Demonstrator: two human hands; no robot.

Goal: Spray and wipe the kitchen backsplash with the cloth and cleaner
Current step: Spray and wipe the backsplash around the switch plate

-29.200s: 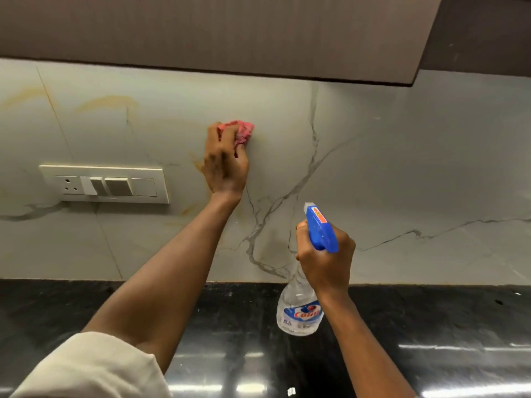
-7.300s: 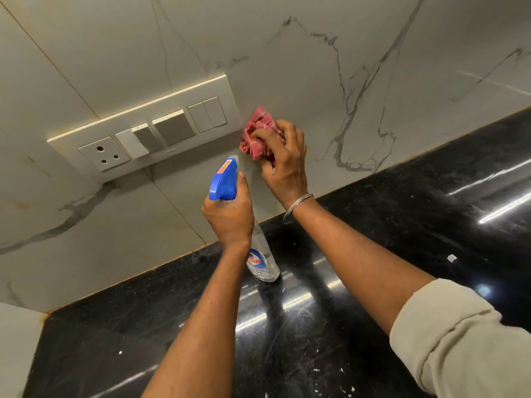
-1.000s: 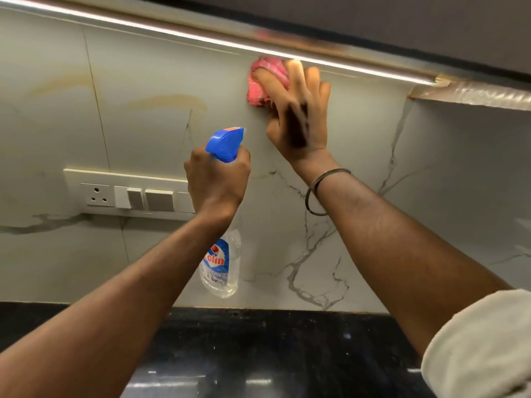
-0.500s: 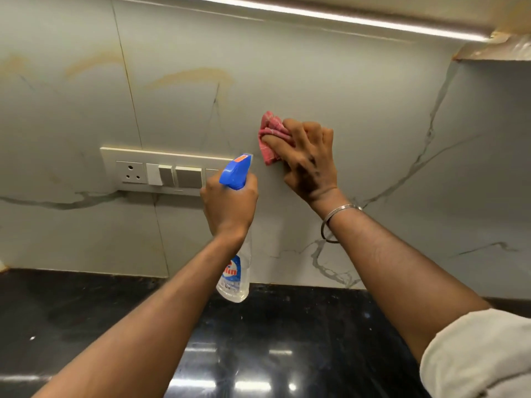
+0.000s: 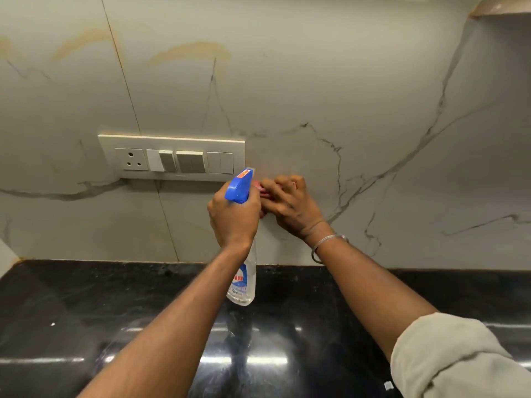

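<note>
My left hand (image 5: 234, 218) grips the neck of a clear spray bottle (image 5: 244, 282) with a blue trigger head, held upright in front of the marble backsplash (image 5: 316, 96). Just right of it, my right hand (image 5: 290, 206) presses a pink cloth (image 5: 261, 188) against the backsplash, below and right of the switch plate. Most of the cloth is hidden behind both hands; only a small pink edge shows. The right hand is blurred by motion.
A white switch plate (image 5: 172, 158) with a socket and several switches sits on the wall to the left. A glossy black countertop (image 5: 86, 311) runs along the bottom. Yellowish stains (image 5: 189, 51) mark the upper backsplash. A cabinet underside (image 5: 502, 5) shows at top right.
My right hand has wiped the cloth down the backsplash from under the light strip to beside the switch plate, now close to my left hand. The bottle stays in my left hand.
</note>
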